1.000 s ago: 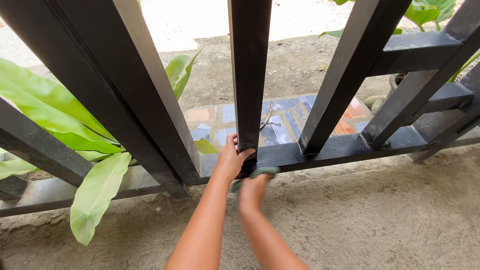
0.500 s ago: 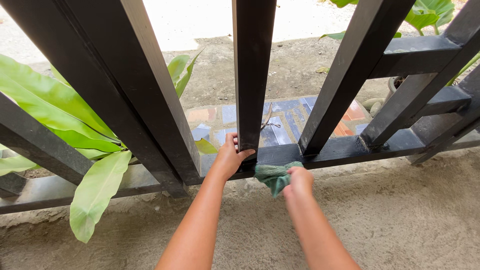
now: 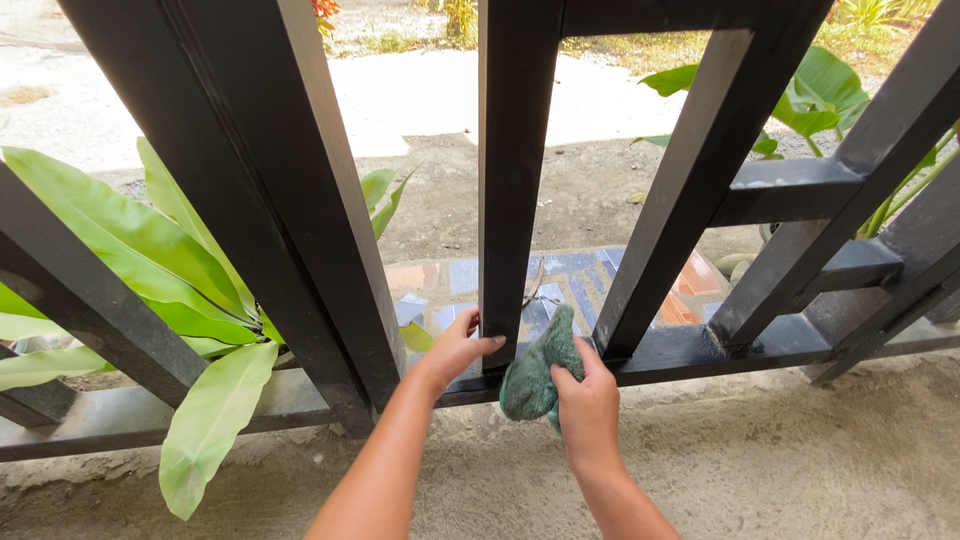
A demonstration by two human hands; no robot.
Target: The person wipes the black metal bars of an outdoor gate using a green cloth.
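Both arms reach forward: left hand grips bar, right hand clutches cloth.

Both forearms are bare, no sleeves, watch or gloves; left hand and right hand carry no rings.
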